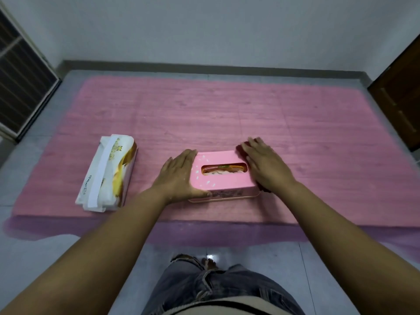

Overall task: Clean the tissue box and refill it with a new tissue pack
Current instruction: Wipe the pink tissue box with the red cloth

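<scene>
Pink tissue box (pixel 223 176): set on pink mat (pixel 204 114), orange-patterned contents seen through top slot | left hand (pixel 179 176), right hand (pixel 264 165): pressed flat against box ends, fingers extended | tissue pack (pixel 108 176): sealed, laid well left on mat

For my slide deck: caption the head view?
Both hands flank a pink tissue box; new tissue pack lies left.

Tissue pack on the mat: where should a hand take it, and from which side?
Probably across the middle of the tissue pack, from above, left hand being nearer. It lies flat and long, both long sides free; a mid-length grip keeps the soft pack level.
</scene>
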`<state>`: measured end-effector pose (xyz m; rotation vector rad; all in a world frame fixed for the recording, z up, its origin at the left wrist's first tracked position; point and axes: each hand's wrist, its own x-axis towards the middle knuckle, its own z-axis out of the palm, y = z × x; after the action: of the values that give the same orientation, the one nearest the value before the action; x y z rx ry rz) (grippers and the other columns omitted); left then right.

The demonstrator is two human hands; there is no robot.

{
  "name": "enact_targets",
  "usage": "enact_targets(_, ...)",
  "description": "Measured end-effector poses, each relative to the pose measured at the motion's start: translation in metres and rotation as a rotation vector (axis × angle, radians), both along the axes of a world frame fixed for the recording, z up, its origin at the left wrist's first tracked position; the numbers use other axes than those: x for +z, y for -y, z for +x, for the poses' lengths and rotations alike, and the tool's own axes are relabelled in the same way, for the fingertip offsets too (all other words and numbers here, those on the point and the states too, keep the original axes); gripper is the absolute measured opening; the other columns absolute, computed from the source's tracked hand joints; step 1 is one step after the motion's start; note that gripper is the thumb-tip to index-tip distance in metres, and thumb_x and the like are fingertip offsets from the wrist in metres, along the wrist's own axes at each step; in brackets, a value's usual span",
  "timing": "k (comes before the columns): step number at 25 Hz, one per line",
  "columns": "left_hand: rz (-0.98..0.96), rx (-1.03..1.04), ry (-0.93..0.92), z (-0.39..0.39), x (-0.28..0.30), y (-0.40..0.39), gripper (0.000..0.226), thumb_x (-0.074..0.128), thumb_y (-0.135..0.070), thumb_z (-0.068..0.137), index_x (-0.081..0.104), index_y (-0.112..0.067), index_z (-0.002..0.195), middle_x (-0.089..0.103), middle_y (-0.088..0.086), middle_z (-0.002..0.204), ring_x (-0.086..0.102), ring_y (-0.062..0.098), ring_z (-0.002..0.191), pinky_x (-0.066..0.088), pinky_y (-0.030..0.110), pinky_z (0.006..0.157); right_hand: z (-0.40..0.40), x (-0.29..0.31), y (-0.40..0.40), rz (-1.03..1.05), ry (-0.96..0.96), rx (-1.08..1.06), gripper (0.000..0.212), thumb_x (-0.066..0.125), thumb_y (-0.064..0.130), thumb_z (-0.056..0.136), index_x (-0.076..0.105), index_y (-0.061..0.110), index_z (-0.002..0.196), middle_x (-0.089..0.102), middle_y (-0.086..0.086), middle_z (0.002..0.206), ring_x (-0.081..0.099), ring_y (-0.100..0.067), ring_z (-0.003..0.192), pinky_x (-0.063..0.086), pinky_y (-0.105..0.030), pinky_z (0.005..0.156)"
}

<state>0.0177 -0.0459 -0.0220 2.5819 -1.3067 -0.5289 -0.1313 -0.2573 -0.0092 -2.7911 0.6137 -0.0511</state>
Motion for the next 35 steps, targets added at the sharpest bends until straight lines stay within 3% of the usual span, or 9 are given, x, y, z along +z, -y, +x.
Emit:
enact_targets(2, 0.002, -0.003, -0.004, 0.001, 0.000, -0.001, 0.126, 0.070, -0.070, 0.067, 0.000, -0.018, 0.156, 0.003, 0.002, 0.165, 0.002, 0.016, 0.153, 0.002, 0.040, 0.125, 0.002, -0.006, -0.004, -0.016, 0.050, -0.079, 0.046, 0.038, 0.016, 0.098, 0.037, 0.011, 0.144, 0.031, -0.010, 0.156, 0.021, -0.031, 0.146, 0.022, -0.044, 0.118)
enact_targets(7, 0.012, -0.004, 0.019, 0.002, 0.002, 0.001, 0.124, 0.070, -0.070, 0.068, 0.001, -0.016, 0.156, 0.005, 0.003, 0.165, 0.004, 0.017, 0.152, 0.005, 0.041, 0.124, 0.034, -0.017, -0.045, -0.086, 0.008, 0.118, 0.052, 0.042, 0.016, 0.092, 0.038, 0.004, 0.142, 0.038, -0.015, 0.151, 0.031, -0.034, 0.141, 0.023, -0.044, 0.116)
enact_targets(13, 0.020, -0.001, 0.009, 0.002, 0.002, -0.001, 0.128, 0.067, -0.075, 0.064, 0.000, -0.017, 0.156, 0.004, 0.002, 0.165, 0.003, 0.016, 0.153, 0.004, 0.041, 0.124, 0.006, -0.006, -0.003, -0.057, -0.037, 0.110, 0.050, 0.037, 0.029, 0.099, 0.029, 0.027, 0.149, 0.022, 0.000, 0.160, 0.013, -0.021, 0.149, 0.019, -0.041, 0.119)
enact_targets(16, 0.013, 0.006, 0.000, 0.002, 0.001, -0.001, 0.127, 0.068, -0.073, 0.065, 0.000, -0.018, 0.156, 0.004, 0.002, 0.165, 0.003, 0.016, 0.153, 0.004, 0.041, 0.124, 0.012, -0.014, -0.023, -0.090, 0.042, 0.047, 0.052, 0.034, 0.027, 0.094, 0.038, 0.019, 0.145, 0.035, -0.006, 0.154, 0.024, -0.027, 0.146, 0.022, -0.042, 0.117)
enact_targets(20, 0.003, 0.001, -0.034, 0.001, 0.004, -0.001, 0.137, 0.048, -0.086, 0.047, 0.002, -0.017, 0.156, 0.006, 0.003, 0.165, 0.006, 0.017, 0.152, 0.007, 0.040, 0.124, 0.036, -0.018, -0.057, -0.080, 0.062, 0.144, 0.054, 0.030, 0.027, 0.091, 0.045, 0.010, 0.140, 0.043, -0.013, 0.148, 0.033, -0.033, 0.141, 0.026, -0.043, 0.115)
enact_targets(25, -0.021, -0.002, 0.003, 0.003, 0.001, 0.000, 0.125, 0.073, -0.068, 0.065, 0.005, -0.017, 0.156, 0.010, 0.003, 0.164, 0.009, 0.017, 0.152, 0.008, 0.042, 0.124, 0.021, -0.010, -0.018, -0.093, 0.063, 0.147, 0.052, 0.046, 0.011, 0.088, 0.046, 0.018, 0.140, 0.043, -0.008, 0.149, 0.033, -0.028, 0.142, 0.026, -0.038, 0.114)
enact_targets(28, -0.022, 0.001, -0.014, 0.002, 0.002, 0.001, 0.129, 0.071, -0.072, 0.059, 0.006, -0.016, 0.156, 0.011, 0.003, 0.163, 0.010, 0.018, 0.151, 0.009, 0.042, 0.124, 0.018, -0.009, -0.006, -0.084, 0.082, -0.061, 0.047, 0.045, 0.014, 0.090, 0.049, 0.016, 0.137, 0.047, -0.008, 0.145, 0.035, -0.030, 0.139, 0.027, -0.040, 0.113)
enact_targets(32, -0.132, 0.015, -0.116, 0.004, 0.003, 0.000, 0.128, 0.080, -0.063, 0.051, 0.021, -0.010, 0.151, 0.027, 0.008, 0.153, 0.028, 0.023, 0.142, 0.024, 0.032, 0.119, 0.031, -0.015, -0.030, -0.103, 0.067, 0.029, 0.053, 0.048, 0.010, 0.083, 0.048, 0.013, 0.136, 0.048, -0.008, 0.143, 0.037, -0.029, 0.137, 0.030, -0.042, 0.112)
enact_targets(35, -0.199, 0.067, -0.089, -0.007, 0.000, -0.002, 0.126, 0.080, -0.064, 0.053, 0.022, -0.010, 0.151, 0.026, 0.008, 0.153, 0.027, 0.024, 0.141, 0.024, 0.031, 0.118, 0.031, -0.006, -0.024, -0.080, 0.110, 0.020, 0.054, 0.038, 0.014, 0.086, 0.045, 0.012, 0.139, 0.047, -0.009, 0.146, 0.037, -0.029, 0.139, 0.027, -0.040, 0.114)
